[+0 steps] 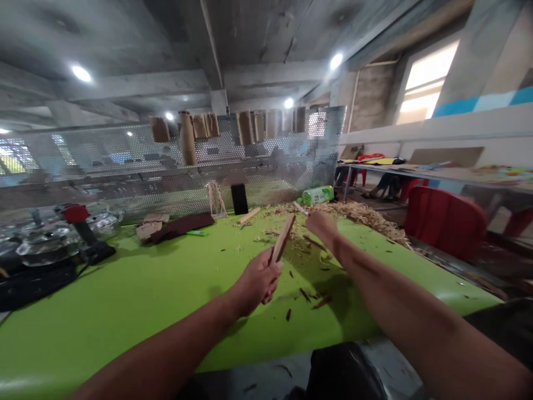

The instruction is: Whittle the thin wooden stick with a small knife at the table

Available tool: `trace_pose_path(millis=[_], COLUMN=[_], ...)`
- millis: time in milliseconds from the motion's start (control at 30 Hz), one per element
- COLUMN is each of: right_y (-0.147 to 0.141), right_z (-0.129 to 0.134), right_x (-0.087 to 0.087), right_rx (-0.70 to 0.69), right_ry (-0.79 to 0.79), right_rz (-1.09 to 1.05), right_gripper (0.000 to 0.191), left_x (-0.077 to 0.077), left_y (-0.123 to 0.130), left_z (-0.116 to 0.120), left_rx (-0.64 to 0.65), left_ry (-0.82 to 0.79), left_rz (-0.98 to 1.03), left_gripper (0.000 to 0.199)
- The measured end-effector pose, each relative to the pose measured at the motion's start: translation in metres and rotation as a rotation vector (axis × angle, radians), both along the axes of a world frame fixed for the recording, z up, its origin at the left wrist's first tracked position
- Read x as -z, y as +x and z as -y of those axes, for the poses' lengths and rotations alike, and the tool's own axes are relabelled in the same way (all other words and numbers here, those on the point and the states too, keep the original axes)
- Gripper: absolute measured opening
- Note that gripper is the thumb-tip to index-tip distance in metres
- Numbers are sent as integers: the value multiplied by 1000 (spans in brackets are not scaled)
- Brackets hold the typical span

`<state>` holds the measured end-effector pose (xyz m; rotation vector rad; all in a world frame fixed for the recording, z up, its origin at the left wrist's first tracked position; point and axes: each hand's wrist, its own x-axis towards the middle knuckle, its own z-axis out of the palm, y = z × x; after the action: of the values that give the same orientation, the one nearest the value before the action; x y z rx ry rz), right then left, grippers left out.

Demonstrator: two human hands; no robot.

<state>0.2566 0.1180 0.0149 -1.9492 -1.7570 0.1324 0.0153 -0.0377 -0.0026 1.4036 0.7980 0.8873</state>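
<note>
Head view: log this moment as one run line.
left hand: holds wooden strip | right hand: near wood shavings | surface: green table

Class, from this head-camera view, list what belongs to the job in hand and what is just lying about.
Job in hand: left hand gripping a wooden strip; right hand by a slim pale piece; wood shavings.

Lying about: green plastic bottle; dark maroon sheet; black upright slab; red-and-black clamp.

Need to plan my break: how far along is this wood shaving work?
Done: plenty of shaving, judging by the heap of wood shavings on the green table. In hand: a flat wooden strip in the left hand, with the right hand beside it. Left: a pale wood stick lies nearby; how much remains can't be told.
</note>
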Motion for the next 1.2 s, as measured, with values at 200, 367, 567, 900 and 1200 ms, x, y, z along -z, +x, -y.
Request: trace_pose_path(millis=[200,367,567,900,1200], right_y=[-13,-75,-98,-90,-81], right_z=[-1,37,62,55,48], right_x=[-1,2,4,4,1], right_rx=[29,-236,-340,-288,-241], right_ry=[17,91,46,132,163], right_rz=[60,200,354,401,425], right_gripper=[36,33,33,34,34], left_x=[-4,-1,-8,-10,-3], left_y=[-6,-7,-3,-3,-3], left_z=[-20,-30,-24,-21,-26], left_rx=[-158,-209,-281,-315,-289], left_ry=[-45,-50,-58,35,93], left_rz=[64,94,58,-42,-71], left_gripper=[28,18,13,16,17])
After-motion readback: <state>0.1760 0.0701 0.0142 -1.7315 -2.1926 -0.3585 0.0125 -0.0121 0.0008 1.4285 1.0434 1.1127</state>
